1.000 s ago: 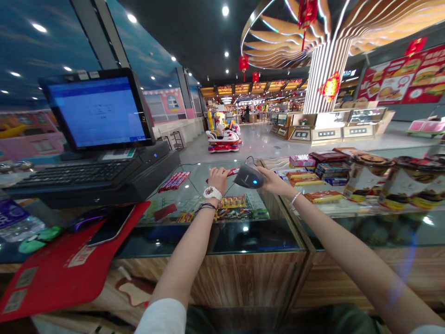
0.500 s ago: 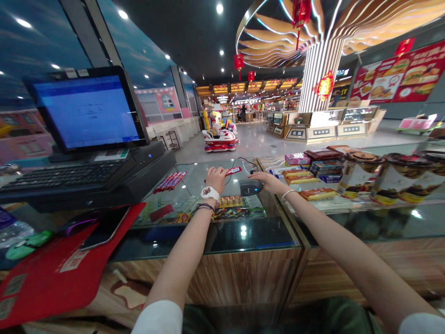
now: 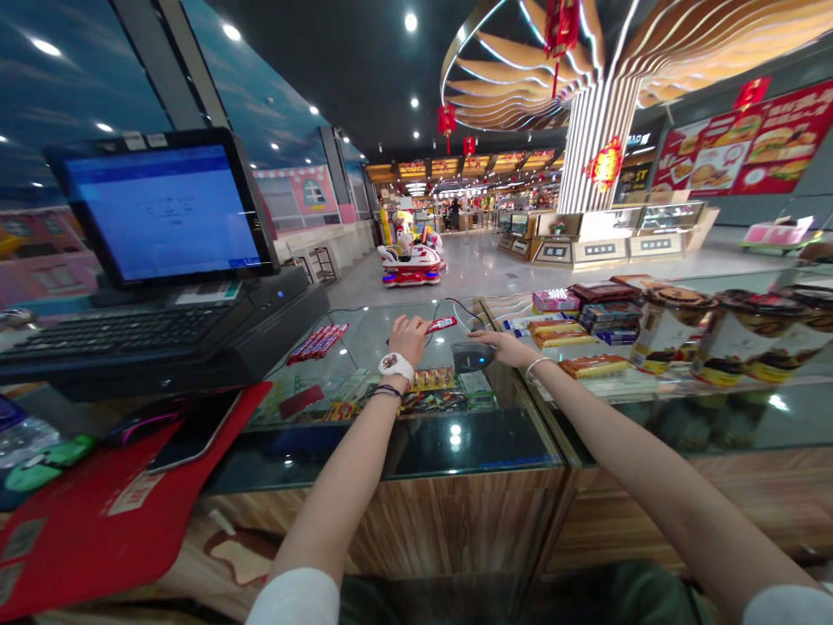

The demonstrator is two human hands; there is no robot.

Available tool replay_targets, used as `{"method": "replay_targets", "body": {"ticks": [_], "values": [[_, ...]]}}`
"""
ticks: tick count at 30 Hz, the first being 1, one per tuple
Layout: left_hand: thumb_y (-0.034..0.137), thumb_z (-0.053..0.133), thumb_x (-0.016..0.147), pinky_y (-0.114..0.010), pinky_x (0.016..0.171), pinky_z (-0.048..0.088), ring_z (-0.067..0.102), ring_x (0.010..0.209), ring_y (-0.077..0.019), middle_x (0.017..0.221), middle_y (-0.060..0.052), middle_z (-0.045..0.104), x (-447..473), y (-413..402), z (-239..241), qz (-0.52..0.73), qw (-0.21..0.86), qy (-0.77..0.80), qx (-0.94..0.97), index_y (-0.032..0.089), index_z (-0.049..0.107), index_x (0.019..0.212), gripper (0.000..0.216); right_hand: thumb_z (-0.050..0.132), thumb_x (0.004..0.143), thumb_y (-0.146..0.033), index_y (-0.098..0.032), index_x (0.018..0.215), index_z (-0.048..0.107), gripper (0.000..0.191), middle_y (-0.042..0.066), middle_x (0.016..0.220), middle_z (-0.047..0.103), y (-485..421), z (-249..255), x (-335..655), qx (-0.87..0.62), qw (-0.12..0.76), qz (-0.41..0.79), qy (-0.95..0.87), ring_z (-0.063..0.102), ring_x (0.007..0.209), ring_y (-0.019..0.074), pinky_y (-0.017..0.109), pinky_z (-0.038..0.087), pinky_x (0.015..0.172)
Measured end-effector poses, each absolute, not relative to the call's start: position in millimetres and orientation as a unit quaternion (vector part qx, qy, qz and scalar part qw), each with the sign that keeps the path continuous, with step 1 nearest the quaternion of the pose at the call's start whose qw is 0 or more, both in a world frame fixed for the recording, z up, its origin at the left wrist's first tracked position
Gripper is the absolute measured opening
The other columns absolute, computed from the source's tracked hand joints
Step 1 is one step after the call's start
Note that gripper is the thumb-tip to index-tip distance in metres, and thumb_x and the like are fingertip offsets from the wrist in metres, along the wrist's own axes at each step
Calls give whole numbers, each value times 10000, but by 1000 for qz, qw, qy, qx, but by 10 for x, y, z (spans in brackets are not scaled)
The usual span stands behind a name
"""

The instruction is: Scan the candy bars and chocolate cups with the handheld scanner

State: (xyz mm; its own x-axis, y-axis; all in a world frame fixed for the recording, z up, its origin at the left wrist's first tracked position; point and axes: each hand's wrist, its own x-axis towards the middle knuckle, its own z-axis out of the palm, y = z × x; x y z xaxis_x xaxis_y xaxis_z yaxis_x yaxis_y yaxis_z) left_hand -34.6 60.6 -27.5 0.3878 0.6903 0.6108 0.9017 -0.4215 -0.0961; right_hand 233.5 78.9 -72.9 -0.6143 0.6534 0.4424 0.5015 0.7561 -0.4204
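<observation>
Over the glass counter (image 3: 390, 451), my left hand (image 3: 409, 338), with a white watch on its wrist, is closed on a red-wrapped snack bar (image 3: 442, 325). The bar's far end sticks out to the right, towards the scanner. My right hand (image 3: 508, 349) grips a black barcode scanner (image 3: 473, 357) that shows a small blue light; its fingers are partly hidden. Left of my left hand, several red and blue wrapped bars (image 3: 318, 343) lie side by side on the glass.
At left stand a monitor (image 3: 166, 208) and a keyboard (image 3: 104, 334), with a phone (image 3: 195, 427) on a red mat (image 3: 123, 512). Snack boxes (image 3: 608, 314) and lidded cups (image 3: 670, 330) line the right counter. A thin black cable (image 3: 455, 302) runs behind my hands.
My left hand and the bar have shifted slightly right. My right hand and the scanner have also moved a little right and nearer to me.
</observation>
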Motion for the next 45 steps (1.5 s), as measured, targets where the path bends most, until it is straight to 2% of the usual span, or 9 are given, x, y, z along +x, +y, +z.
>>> {"method": "replay_targets", "body": {"ticks": [6,9,11,13,17,25,35,41,45], "values": [[100,469,901,-433,1096,351,623,990,-223,1021,-63,690,-343,622,-295,-254,216,-489,-806,236,685,1159,363,479,780,0,-256,1226,697,559,64,1365,623,614,-480,2313,-389,324,95,-857,564,1284,236,435,430,1105],[98,466,898,-441,1093,355,624,998,-224,1016,-70,688,-337,616,-292,-257,216,-490,-804,232,686,1159,367,512,943,-255,-259,1304,641,384,79,1305,653,408,-338,2204,-437,307,46,-845,633,1165,244,424,471,1047],[95,462,897,-442,1092,356,626,1001,-225,1016,-71,687,-331,604,-283,-258,217,-489,-805,233,688,1155,370,580,925,-447,-264,1321,625,438,102,1292,643,283,-300,2111,-445,258,-1,-858,626,1158,279,423,478,1019],[94,457,897,-441,1092,361,627,1007,-225,1022,-72,688,-325,584,-269,-258,216,-488,-806,237,689,1152,373,645,876,-503,-261,1367,583,551,122,1264,637,212,-298,2040,-447,213,-25,-868,625,1143,297,416,488,987],[108,474,897,-441,1093,367,625,1013,-229,1038,-75,688,-309,542,-241,-255,213,-489,-807,231,686,1153,354,690,870,-342,-245,1407,538,567,116,1204,654,246,-301,2047,-416,181,-1,-891,629,1116,266,374,485,968],[100,480,895,-444,1110,356,622,1016,-228,1048,-71,687,-272,519,-236,-250,206,-487,-811,237,678,1164,362,685,818,-124,-242,1359,582,563,96,1306,645,547,-343,2309,-355,223,99,-903,609,1182,249,403,459,1024],[97,453,915,-431,1116,347,616,1010,-219,1048,-68,684,-239,483,-232,-251,205,-476,-818,235,677,1168,365,610,778,-73,-193,1341,597,577,102,1380,607,554,-376,2338,-365,243,100,-893,567,1273,245,428,406,1118],[103,454,921,-436,1087,373,621,1002,-208,1044,-64,691,-277,402,-235,-231,197,-467,-830,255,684,1148,357,566,873,-191,-195,1319,610,448,100,1353,625,350,-307,2062,-378,319,11,-869,575,1258,252,449,422,1106],[122,457,939,-409,1080,373,619,988,-200,1044,-62,694,-398,308,-226,-216,215,-464,-832,243,689,1123,320,598,889,-214,-201,1348,578,460,109,1387,596,278,-282,1785,-389,293,-69,-871,531,1300,271,489,358,1139]]}}
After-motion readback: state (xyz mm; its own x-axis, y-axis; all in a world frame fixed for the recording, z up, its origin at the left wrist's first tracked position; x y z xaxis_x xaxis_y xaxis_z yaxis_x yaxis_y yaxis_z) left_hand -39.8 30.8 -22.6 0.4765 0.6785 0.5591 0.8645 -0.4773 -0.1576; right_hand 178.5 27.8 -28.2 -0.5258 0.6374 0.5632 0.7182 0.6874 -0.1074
